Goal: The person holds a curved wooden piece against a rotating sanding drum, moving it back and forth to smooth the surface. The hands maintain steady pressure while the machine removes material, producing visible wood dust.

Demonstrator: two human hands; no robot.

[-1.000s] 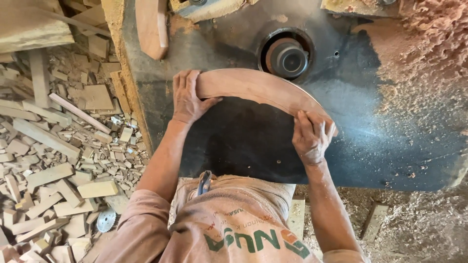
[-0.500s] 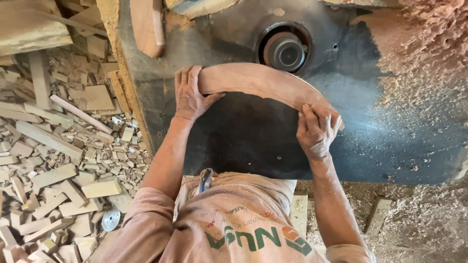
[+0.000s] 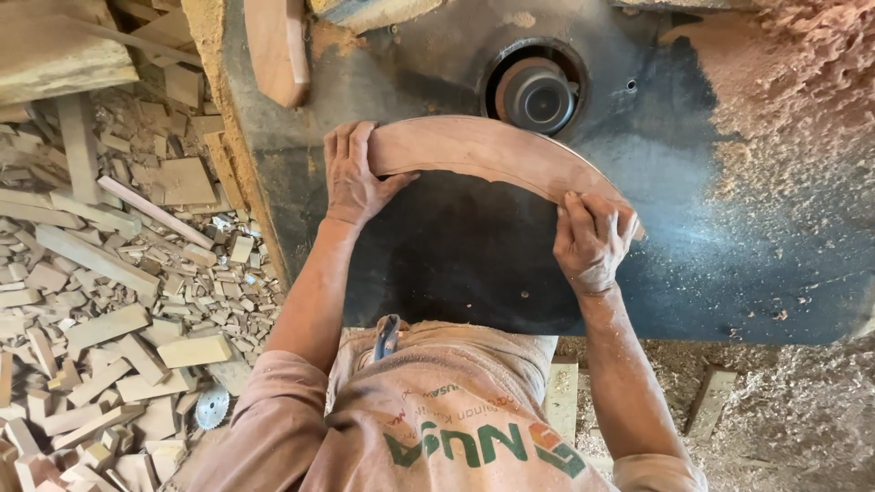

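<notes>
A curved reddish-brown wooden piece (image 3: pixel 483 150) lies flat on the dark metal machine table (image 3: pixel 456 264), its outer edge against the round spindle cutter (image 3: pixel 536 94) set in a hole in the table. My left hand (image 3: pixel 353 175) grips the piece's left end, fingers laid over the top. My right hand (image 3: pixel 592 239) holds its right end, fingers curled over the wood. Both forearms reach up from the bottom of the view.
Another curved wooden piece (image 3: pixel 278 50) rests at the table's top left. Sawdust (image 3: pixel 802 100) is heaped on the table's right side. Several wood offcuts (image 3: pixel 109 273) and a small circular saw blade (image 3: pixel 211 406) litter the floor at left.
The curved piece and both hands have moved up the table toward the spindle cutter, and the piece's edge now sits against it.
</notes>
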